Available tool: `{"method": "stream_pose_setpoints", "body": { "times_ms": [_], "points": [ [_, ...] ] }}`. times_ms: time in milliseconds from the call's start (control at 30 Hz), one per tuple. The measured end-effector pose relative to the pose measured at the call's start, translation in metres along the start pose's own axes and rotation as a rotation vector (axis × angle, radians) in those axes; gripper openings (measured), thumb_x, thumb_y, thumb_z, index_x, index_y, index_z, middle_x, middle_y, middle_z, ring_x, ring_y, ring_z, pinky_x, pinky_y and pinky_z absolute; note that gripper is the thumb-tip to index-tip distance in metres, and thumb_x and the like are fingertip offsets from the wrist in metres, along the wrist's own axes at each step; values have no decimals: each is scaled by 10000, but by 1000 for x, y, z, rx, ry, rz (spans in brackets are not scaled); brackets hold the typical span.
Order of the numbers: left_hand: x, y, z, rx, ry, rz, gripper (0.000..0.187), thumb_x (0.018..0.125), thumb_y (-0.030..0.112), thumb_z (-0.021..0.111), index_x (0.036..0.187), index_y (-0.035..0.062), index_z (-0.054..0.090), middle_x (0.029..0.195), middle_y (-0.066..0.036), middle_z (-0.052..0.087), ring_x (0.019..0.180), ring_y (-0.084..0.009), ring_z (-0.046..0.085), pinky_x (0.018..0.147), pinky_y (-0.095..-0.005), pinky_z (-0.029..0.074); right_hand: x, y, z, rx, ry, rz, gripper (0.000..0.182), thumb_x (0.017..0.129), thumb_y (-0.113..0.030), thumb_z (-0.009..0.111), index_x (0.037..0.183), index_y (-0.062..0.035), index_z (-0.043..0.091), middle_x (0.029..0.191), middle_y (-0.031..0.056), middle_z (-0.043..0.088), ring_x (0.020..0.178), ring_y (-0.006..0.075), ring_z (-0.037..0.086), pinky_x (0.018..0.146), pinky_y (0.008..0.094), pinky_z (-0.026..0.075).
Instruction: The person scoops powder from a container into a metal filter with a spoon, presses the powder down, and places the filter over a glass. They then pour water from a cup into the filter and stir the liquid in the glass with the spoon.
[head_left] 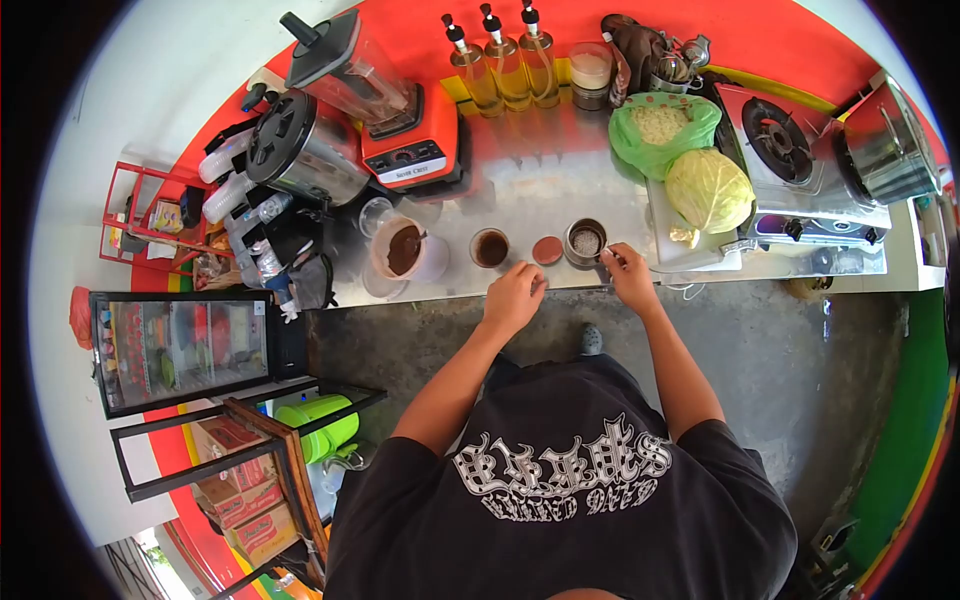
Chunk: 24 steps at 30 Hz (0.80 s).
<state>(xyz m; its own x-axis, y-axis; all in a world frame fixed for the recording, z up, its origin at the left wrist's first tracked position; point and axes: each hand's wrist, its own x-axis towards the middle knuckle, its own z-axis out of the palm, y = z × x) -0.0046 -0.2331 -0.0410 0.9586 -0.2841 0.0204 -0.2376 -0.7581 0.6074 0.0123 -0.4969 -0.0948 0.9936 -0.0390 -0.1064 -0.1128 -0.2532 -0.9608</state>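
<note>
My left hand (516, 296) is above the counter's front edge, just below a glass with dark brown contents (490, 249). Its fingers are curled in, and whatever they may hold is hidden. My right hand (631, 276) is at the right side of a round metal cup (584, 243) with pale granular contents. The fingertips are pinched by the cup's rim; what lies between them is too small to make out. Between the glass and the cup lies a reddish-brown round lid (547, 250). To the left stands a clear tub (430, 258) with brown powder inside.
A red blender (412, 150) and a large lidded steel pot (305, 150) stand back left. Pump bottles (505, 72) line the wall. A cabbage (710, 190) rests on a white board (690, 245) beside a green bag (655, 150). A gas stove (800, 170) is at right.
</note>
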Motion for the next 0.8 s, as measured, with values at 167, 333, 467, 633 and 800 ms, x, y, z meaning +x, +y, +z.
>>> {"method": "stream_pose_setpoints", "body": {
  "times_ms": [167, 333, 467, 633, 800],
  "points": [
    [25, 14, 26, 161, 74, 19, 207, 886, 143, 774, 1046, 92, 653, 1066, -78, 654, 911, -339, 713, 750, -465, 581, -4, -5, -20, -18, -28, 22, 230, 1023, -169, 709, 1077, 55, 709, 939, 87, 672, 763, 158, 592, 714, 313, 499],
    [42, 12, 42, 298, 58, -28, 230, 876, 134, 764, 1075, 85, 658, 1126, -91, 636, 1026, -334, 694, 801, -482, 587, -9, -2, -35, -5, 11, -21, 231, 1017, -172, 720, 1074, 51, 708, 943, 87, 675, 762, 159, 599, 709, 310, 501],
    [46, 16, 46, 360, 101, 20, 155, 866, 59, 691, 1019, 60, 664, 1073, -103, 649, 966, -313, 708, 743, -470, 616, -12, 0, -46, -39, 27, -27, 235, 1009, -175, 728, 1062, 53, 711, 939, 98, 673, 760, 170, 609, 704, 312, 500],
    [55, 12, 53, 394, 102, -66, 94, 872, 76, 702, 965, 62, 704, 1055, -103, 662, 959, -322, 709, 751, -465, 610, -15, 5, -55, -51, 49, -31, 233, 1003, -177, 734, 1058, 48, 717, 936, 102, 672, 760, 178, 616, 701, 318, 500],
    [61, 44, 17, 157, 120, -133, 130, 863, 149, 796, 932, 52, 744, 1011, -101, 696, 936, -308, 706, 728, -452, 574, -10, 10, -55, -37, 91, -16, 246, 998, -181, 740, 1077, 51, 718, 934, 125, 668, 758, 207, 618, 713, 333, 506]
  ]
}}
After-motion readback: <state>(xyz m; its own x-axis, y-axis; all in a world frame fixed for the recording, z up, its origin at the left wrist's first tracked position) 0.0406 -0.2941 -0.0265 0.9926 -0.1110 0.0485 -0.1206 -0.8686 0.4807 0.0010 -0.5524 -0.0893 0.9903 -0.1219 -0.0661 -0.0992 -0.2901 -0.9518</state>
